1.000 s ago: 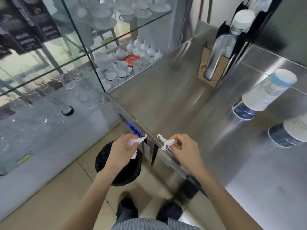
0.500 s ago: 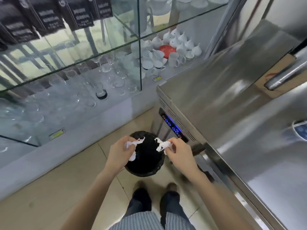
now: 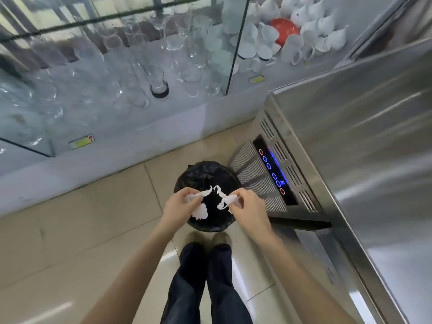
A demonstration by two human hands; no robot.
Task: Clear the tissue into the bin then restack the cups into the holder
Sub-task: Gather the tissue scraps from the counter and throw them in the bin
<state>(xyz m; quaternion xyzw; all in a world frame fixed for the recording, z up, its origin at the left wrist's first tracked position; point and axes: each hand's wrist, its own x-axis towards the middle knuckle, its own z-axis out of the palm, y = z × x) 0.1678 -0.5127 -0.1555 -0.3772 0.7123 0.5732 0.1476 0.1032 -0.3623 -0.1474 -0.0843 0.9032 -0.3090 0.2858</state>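
Observation:
A round bin (image 3: 207, 176) lined with a black bag stands on the tiled floor beside the steel counter. Both my hands hover over its opening. My left hand (image 3: 181, 206) pinches a crumpled white tissue (image 3: 198, 210) that hangs down over the bin. My right hand (image 3: 249, 210) grips a second torn white tissue piece (image 3: 225, 201). The two pieces nearly touch at their tips. Neither the cups nor the cup holder appear in this view.
A steel counter (image 3: 364, 141) with a lit blue control panel (image 3: 273, 174) fills the right side. A glass display case (image 3: 131, 73) holding glasses and white mugs runs along the back. My legs and shoes (image 3: 205, 249) stand just behind the bin.
My view has swung down and left from the countertop to the floor. Both hands carried the tissue pieces off the counter edge and now hold them over the bin's opening.

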